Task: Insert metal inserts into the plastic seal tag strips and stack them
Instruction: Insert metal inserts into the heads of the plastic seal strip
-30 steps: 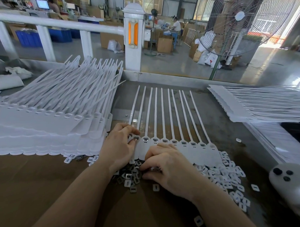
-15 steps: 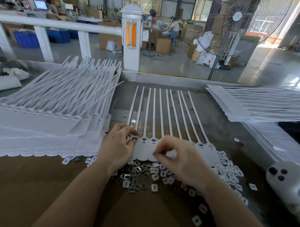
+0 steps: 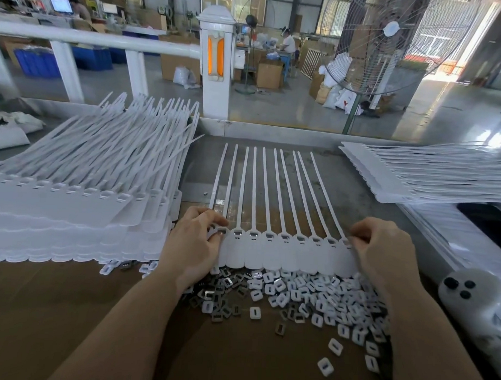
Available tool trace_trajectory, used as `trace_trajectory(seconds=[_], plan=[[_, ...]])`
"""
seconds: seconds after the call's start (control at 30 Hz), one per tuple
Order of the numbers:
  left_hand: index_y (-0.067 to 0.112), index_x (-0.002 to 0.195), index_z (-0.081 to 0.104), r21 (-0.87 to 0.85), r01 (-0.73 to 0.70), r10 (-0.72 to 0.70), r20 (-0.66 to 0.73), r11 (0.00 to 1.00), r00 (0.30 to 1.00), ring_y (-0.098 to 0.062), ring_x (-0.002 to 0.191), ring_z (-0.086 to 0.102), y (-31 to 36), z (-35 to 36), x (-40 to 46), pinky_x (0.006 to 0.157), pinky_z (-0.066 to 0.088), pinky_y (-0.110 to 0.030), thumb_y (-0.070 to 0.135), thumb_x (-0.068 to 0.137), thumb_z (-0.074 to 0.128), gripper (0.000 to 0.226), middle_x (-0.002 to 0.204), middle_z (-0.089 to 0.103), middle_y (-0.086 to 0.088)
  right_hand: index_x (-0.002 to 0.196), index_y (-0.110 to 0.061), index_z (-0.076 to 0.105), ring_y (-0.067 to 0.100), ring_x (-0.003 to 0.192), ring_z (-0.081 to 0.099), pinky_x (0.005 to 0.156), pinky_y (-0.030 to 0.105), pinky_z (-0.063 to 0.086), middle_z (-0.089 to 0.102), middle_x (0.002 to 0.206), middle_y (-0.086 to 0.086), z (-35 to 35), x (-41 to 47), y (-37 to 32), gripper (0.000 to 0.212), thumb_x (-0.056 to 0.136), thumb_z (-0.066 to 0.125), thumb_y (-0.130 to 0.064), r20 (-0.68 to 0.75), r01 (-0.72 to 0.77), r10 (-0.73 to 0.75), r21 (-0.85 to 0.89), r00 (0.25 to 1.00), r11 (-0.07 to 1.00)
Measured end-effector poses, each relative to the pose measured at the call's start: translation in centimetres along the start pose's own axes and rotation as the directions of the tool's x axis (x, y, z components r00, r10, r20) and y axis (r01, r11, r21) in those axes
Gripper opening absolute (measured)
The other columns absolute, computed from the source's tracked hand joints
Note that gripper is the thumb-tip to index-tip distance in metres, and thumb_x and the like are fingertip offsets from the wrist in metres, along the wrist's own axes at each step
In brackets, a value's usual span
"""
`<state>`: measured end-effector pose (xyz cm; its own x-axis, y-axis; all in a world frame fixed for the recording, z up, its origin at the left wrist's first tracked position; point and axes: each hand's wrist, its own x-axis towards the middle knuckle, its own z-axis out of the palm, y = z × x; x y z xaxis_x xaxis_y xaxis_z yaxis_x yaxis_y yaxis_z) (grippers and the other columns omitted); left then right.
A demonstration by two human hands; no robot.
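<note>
A white seal tag strip [image 3: 287, 252] with several long tails lies in front of me, metal inserts showing in its heads. My left hand [image 3: 193, 244] pinches its left end and my right hand [image 3: 383, 251] pinches its right end. A loose heap of metal inserts and white caps [image 3: 296, 296] spreads on the brown board just below the strip. A tall stack of strips [image 3: 72, 212] stands to the left. Another stack of strips [image 3: 414, 172] lies at the back right.
A white rail and post [image 3: 217, 60] run along the table's far edge. A white object with black buttons [image 3: 467, 294] sits at the right. A standing fan [image 3: 390, 47] and the workshop floor are beyond. A white bag [image 3: 7, 136] lies far left.
My right hand has left the insert heap, passed over the strip's middle and moved to its right end. The left hand has stayed at the left end. Every head now shows an insert.
</note>
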<state>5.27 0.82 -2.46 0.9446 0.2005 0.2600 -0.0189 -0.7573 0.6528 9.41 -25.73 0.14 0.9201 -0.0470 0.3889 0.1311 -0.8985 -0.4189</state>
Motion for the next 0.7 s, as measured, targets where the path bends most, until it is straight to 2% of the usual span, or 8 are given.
trace_trajectory(seconds=[0.1, 0.27, 0.37, 0.5, 0.6, 0.7], plan=[[0.024, 0.104, 0.062, 0.001, -0.001, 0.001, 0.0, 1.0, 1.0, -0.008, 0.099, 0.045, -0.05, 0.0, 0.01, 0.089, 0.035, -0.019, 0.018, 0.09, 0.056, 0.016, 0.108, 0.042, 0.011, 0.086, -0.01, 0.073, 0.027, 0.084, 0.061, 0.077, 0.03, 0.045, 0.071, 0.088, 0.008, 0.02, -0.02, 0.01, 0.007, 0.082, 0.067, -0.01, 0.032, -0.007, 0.008, -0.04, 0.999, 0.999], [0.027, 0.1, 0.06, -0.013, -0.001, 0.001, 0.003, 1.0, 1.0, -0.008, 0.098, 0.047, -0.03, 0.0, 0.05, 0.089, 0.036, -0.02, 0.019, 0.09, 0.057, 0.013, 0.106, 0.042, 0.012, 0.092, -0.008, 0.073, 0.025, 0.085, 0.059, 0.07, 0.025, 0.036, 0.07, 0.092, 0.009, 0.22, -0.1, -0.03, 0.012, 0.086, 0.062, -0.008, 0.039, 0.042, -0.037, -0.116, 0.999, 0.992], [0.03, 0.097, 0.058, -0.018, -0.006, 0.006, 0.006, 1.0, 1.0, -0.007, 0.097, 0.046, 0.01, -0.03, 0.03, 0.088, 0.036, -0.019, 0.019, 0.09, 0.057, 0.013, 0.106, 0.042, 0.012, 0.097, -0.01, 0.071, 0.023, 0.088, 0.057, 0.075, 0.028, 0.041, 0.069, 0.095, 0.008, 0.2, -0.16, -0.23, 0.016, 0.09, 0.057, -0.01, 0.062, 0.075, -0.064, -0.19, 0.996, 0.979], [0.032, 0.093, 0.055, -0.026, -0.014, 0.014, 0.004, 1.0, 1.0, -0.007, 0.095, 0.046, 0.11, -0.09, -0.04, 0.085, 0.035, -0.018, 0.018, 0.09, 0.057, 0.014, 0.105, 0.042, 0.012, 0.108, -0.016, 0.069, 0.018, 0.095, 0.056, 0.081, 0.025, 0.042, 0.066, 0.104, 0.005, 0.08, -0.16, -0.3, 0.024, 0.093, 0.051, -0.009, 0.128, 0.107, -0.074, -0.278, 0.989, 0.955], [0.032, 0.092, 0.055, -0.027, -0.02, 0.02, 0.003, 0.999, 1.0, -0.007, 0.095, 0.046, 0.11, -0.07, -0.07, 0.085, 0.035, -0.018, 0.018, 0.09, 0.058, 0.014, 0.104, 0.042, 0.012, 0.105, -0.016, 0.071, 0.02, 0.093, 0.058, 0.079, 0.027, 0.043, 0.068, 0.103, 0.005, -0.18, -0.18, -0.34, 0.025, 0.092, 0.051, -0.006, 0.13, 0.052, -0.025, -0.21, 0.991, 0.976], [0.03, 0.094, 0.057, -0.025, -0.017, 0.017, -0.001, 1.0, 1.0, -0.007, 0.095, 0.046, -0.06, 0.0, 0.01, 0.084, 0.034, -0.018, 0.018, 0.09, 0.058, 0.013, 0.105, 0.042, 0.012, 0.096, -0.015, 0.073, 0.026, 0.089, 0.06, 0.077, 0.031, 0.045, 0.07, 0.099, 0.006, -0.53, -0.21, -0.24, 0.026, 0.086, 0.052, -0.004, 0.054, -0.058, 0.063, -0.089, 0.997, 0.994]])
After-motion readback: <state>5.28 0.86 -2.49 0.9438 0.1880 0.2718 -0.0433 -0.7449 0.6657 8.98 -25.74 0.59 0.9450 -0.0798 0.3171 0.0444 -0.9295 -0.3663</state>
